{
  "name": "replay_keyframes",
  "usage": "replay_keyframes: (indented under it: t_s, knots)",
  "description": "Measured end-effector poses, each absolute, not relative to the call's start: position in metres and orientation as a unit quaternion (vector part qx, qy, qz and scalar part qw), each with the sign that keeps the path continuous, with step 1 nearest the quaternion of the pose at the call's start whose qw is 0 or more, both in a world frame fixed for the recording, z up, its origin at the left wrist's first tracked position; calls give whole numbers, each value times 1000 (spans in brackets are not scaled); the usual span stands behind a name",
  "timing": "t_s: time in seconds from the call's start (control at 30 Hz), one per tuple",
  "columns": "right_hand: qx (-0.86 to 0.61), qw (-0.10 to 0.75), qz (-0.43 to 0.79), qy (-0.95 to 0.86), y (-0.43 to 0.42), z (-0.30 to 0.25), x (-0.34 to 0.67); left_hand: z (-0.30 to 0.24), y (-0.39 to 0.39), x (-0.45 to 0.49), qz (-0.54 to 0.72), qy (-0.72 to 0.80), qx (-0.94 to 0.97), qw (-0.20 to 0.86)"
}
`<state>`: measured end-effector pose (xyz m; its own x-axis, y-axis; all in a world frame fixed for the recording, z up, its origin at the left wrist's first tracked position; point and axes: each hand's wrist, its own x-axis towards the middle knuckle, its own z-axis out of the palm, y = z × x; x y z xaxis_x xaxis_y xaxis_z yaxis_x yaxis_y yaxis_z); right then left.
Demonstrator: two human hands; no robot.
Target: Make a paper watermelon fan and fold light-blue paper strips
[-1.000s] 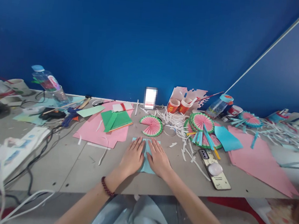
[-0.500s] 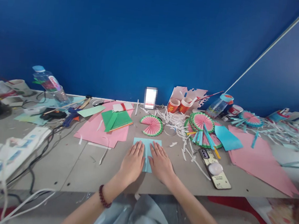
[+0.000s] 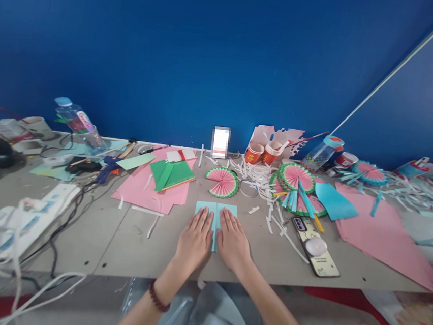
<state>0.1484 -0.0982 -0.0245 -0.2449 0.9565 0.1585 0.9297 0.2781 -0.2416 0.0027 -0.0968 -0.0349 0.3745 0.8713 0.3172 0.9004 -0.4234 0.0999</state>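
Note:
Flat on the table, close to its front edge, lies a light blue sheet of paper (image 3: 217,211) with a crease or seam running down its middle. My left hand (image 3: 195,237) rests palm down on its left half, fingers stretched out. On the right half, my right hand (image 3: 233,240) lies flat in the same way. Both hands cover most of the sheet. Just beyond it sits a pleated pink paper fan (image 3: 223,182) with a green and white rim, spread to most of a circle.
Left are pink paper (image 3: 133,187), green paper (image 3: 177,174), a plastic bottle (image 3: 78,121) and a power strip (image 3: 34,221). Right are paper cups (image 3: 254,153), watermelon-like fans (image 3: 296,178), white paper strips (image 3: 258,174), a patterned phone (image 3: 317,246) and pink sheets (image 3: 382,229). A lit phone (image 3: 220,142) stands behind.
Both hands have stayed flat on the blue paper, shifting only slightly over it. The whole view has moved a little, so things appear farther right.

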Motion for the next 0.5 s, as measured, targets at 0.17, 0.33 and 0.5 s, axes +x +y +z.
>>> replay_keyframes:
  t_s: [0.17,0.33,0.5]
  knots:
    - [-603,137,36,-785,-99,-26,148,-38,-97,3,-174,-534,-825,58]
    - [-607,138,25,-783,-100,-27,148,-39,-97,4,-171,-538,-822,67]
    - [-619,127,18,-775,-103,-29,151,-37,-97,5,-164,-536,-825,69]
